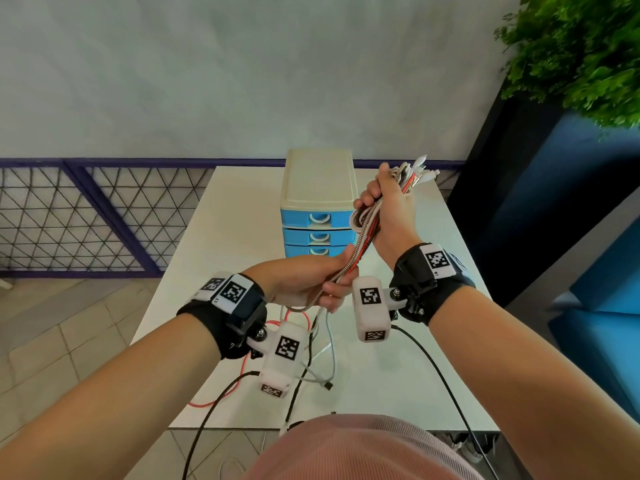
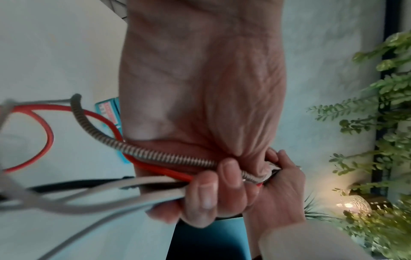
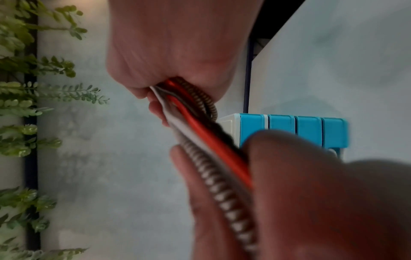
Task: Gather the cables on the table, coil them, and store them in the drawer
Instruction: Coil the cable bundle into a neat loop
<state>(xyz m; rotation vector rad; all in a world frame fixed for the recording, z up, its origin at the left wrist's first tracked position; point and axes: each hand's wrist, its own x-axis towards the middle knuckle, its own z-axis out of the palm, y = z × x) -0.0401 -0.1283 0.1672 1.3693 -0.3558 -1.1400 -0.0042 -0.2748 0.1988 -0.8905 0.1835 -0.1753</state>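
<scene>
A bundle of cables (image 1: 362, 233), red, white, black and one braided, runs between both hands above the white table (image 1: 398, 375). My right hand (image 1: 384, 199) grips the bundle's upper part, with the white plugs (image 1: 420, 171) sticking out above the fist. Lower down, my left hand (image 1: 318, 282) curls its fingers (image 2: 206, 193) round the same cables (image 2: 155, 177). The loose ends (image 1: 311, 348) hang from the left hand onto the table. In the right wrist view the braided and red cables (image 3: 200, 140) leave the right fist. The blue drawer unit (image 1: 317, 216) stands behind, all drawers closed.
A black lead (image 1: 440, 372) trails from the right wrist over the table's front edge. A blue partition (image 1: 554, 202) with a green plant (image 1: 581, 57) stands at the right. A mesh fence (image 1: 69, 216) runs behind the table on the left.
</scene>
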